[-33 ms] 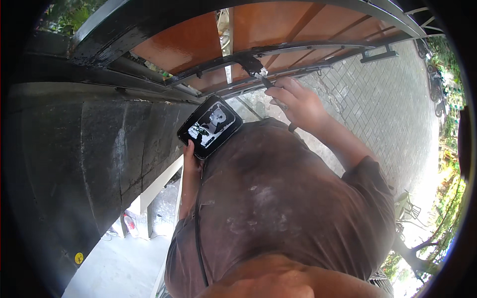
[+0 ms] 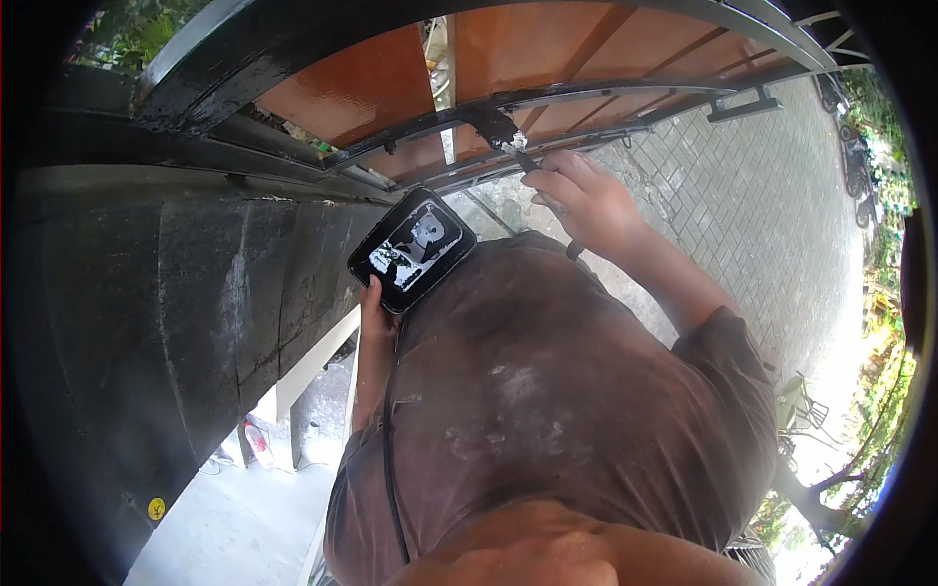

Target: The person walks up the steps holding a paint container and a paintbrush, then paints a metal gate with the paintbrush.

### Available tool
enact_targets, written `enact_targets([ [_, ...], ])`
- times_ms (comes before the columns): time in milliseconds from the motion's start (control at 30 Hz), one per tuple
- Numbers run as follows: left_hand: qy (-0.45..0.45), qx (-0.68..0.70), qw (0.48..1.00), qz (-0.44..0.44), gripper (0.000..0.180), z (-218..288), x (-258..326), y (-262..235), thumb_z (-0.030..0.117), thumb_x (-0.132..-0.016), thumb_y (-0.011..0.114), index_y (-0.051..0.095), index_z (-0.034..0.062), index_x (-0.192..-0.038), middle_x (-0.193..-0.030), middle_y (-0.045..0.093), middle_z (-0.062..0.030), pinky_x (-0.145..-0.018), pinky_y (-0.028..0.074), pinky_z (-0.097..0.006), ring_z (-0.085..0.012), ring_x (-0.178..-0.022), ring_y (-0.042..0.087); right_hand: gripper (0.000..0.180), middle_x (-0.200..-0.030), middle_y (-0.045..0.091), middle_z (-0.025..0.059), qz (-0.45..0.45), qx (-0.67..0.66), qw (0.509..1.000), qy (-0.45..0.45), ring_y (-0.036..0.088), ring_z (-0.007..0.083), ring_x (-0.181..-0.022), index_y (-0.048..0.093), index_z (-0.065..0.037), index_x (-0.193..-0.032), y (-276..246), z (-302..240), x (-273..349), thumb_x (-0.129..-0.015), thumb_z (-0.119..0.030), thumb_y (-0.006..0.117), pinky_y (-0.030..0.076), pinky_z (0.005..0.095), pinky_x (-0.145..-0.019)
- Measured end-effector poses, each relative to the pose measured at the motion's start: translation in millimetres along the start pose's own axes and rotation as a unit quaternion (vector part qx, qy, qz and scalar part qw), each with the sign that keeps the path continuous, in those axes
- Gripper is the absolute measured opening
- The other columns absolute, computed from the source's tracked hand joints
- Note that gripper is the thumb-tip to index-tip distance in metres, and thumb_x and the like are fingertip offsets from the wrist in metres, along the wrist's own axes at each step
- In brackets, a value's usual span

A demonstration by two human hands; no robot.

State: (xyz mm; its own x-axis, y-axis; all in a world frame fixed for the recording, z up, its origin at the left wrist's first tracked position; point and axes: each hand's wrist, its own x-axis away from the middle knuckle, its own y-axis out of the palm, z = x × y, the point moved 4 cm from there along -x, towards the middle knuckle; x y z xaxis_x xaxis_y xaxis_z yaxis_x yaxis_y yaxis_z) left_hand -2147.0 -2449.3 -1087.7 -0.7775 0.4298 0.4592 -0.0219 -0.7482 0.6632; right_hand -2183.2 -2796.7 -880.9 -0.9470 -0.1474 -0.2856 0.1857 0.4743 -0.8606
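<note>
Small paintbrush (image 2: 525, 158), just above centre of the frame, bristle tip pressed against the black metal bar (image 2: 606, 93) of a gate. Looks light and stiff in the handle, soft at the bristles, probably wet and smeary near the tip. Best gripped along the thin handle, well back from the bristles, much as now. Pinched in the right hand (image 2: 586, 200), fingers curled closed round the handle, its dark butt end poking out below the wrist side.

Left of centre, a shallow black tray (image 2: 412, 249), rounded corners, white and dark paint streaks inside, tilted toward the camera. Likely light but prone to spilling. Gripped from below by the left hand (image 2: 376, 308), fingers closed on the lower edge.

Beyond, glossy orange-brown panels (image 2: 352, 93) between the gate's bars at the top. Broad dark painted surface (image 2: 195, 293) filling the left side. Grey paving bricks (image 2: 743, 195) at upper right. Brown, dust-marked shirt (image 2: 547, 410) across the lower middle.

Against the earlier frame: no telling difference, brush, tray and both hands in the same places.
</note>
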Motion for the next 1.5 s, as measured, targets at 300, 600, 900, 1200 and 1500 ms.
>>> enact_targets([
  [300,0.0,-0.104,0.995,-0.006,0.073,-5.3,-5.8,-11.4,0.057,-0.101,0.046,0.037,0.0034,-0.15,-0.145,0.051,-0.015,-0.109,0.045,-0.047,-0.0303,-0.131,0.054,0.052,-0.111,0.059,0.0072,-0.006,0.015,0.997,0.078,0.061,0.0317,-0.106,0.061,-0.016,-0.119,-14.4,17.9,16.8,-0.073,0.007,0.06,0.054,0.0423,-0.085],
  [600,-0.014,-0.098,0.995,-0.018,0.072,-5.8,-7.6,1.0,0.056,-0.102,0.044,0.036,0.0026,-0.151,-0.147,0.049,-0.016,-0.111,0.042,-0.047,-0.0312,-0.133,0.052,0.03,-0.112,0.063,0.005,0.041,0.054,0.992,0.108,0.067,0.0305,-0.095,0.065,-0.017,-0.111,-32.0,29.8,26.1,-0.085,-0.006,0.07,0.057,0.0406,-0.075],
  [900,-0.051,-0.02,0.998,0.01,0.059,-6.5,-6.7,14.7,0.035,-0.101,0.058,0.036,0.0063,-0.148,-0.14,0.053,-0.0126,-0.102,0.053,-0.042,-0.0265,-0.125,0.059,0.046,-0.112,0.06,0.0068,0.03,0.035,0.984,0.17,0.064,0.033,-0.101,0.061,-0.016,-0.118,-43.2,49.4,38.4,-0.077,0.003,0.062,0.056,0.0442,-0.079],
  [1200,-0.037,-0.042,0.998,-0.011,0.06,-7.2,-12.0,29.3,0.035,-0.101,0.058,0.035,0.0069,-0.149,-0.142,0.052,-0.0132,-0.103,0.052,-0.045,-0.0282,-0.128,0.057,0.026,-0.114,0.062,0.0073,0.049,0.031,0.974,0.218,0.065,0.0341,-0.1,0.062,-0.017,-0.115,-56.7,60.5,41.0,-0.09,-0.012,0.067,0.055,0.0445,-0.079],
  [1500,-0.049,-0.01,0.999,-0.009,0.058,-19.5,-19.4,27.5,0.032,-0.101,0.057,0.036,0.0059,-0.149,-0.142,0.052,-0.0138,-0.104,0.051,-0.046,-0.0286,-0.127,0.056,0.022,-0.112,0.062,0.0084,0.063,0.024,0.972,0.223,0.064,0.0347,-0.1,0.063,-0.013,-0.113,-68.5,70.4,42.0,-0.092,-0.013,0.067,0.054,0.0446,-0.081],
])
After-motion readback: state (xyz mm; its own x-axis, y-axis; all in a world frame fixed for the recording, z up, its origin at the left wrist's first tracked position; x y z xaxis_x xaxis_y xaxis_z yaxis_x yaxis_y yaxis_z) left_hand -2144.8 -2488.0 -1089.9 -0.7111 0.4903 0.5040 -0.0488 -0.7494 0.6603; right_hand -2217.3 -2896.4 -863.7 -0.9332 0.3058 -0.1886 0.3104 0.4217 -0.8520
